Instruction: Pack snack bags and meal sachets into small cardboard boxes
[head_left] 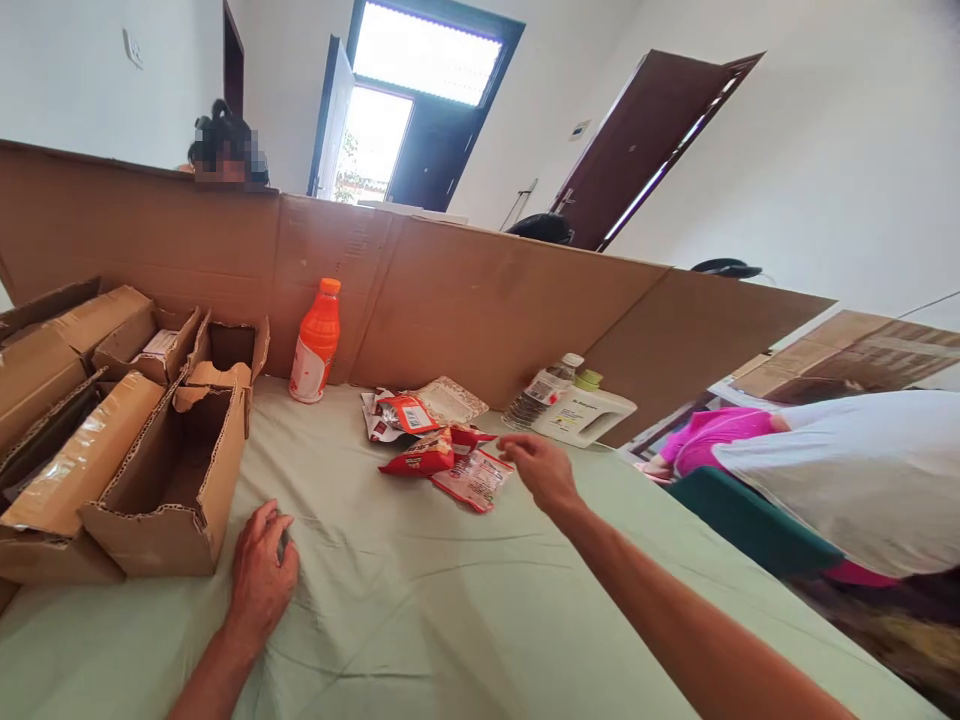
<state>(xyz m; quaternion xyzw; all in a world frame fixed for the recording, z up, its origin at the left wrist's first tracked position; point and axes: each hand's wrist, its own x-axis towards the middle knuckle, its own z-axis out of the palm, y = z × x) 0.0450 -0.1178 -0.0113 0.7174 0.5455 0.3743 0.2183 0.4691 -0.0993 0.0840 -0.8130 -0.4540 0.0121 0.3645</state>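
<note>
Loosely bent, my left hand (262,572) rests on the green cloth beside the front cardboard box (169,510), with thumb and fingers apart. My right hand (541,470) reaches to the right edge of a small pile of packets, fingers bent but apart; whether its fingertips touch a packet cannot be told. In the pile lie a red snack packet (420,456), a clear packet with red print (476,478), an orange and silver packet (409,413) and a pale speckled packet (452,400). They overlap, so parts are hidden.
An orange bottle (315,345) stands behind my left hand. Several open cardboard boxes (45,360) line the left side. Behind my right hand are a clear bottle (541,388) and a white jug (589,415). A cardboard wall (465,290) closes the back. A person (847,460) is at right.
</note>
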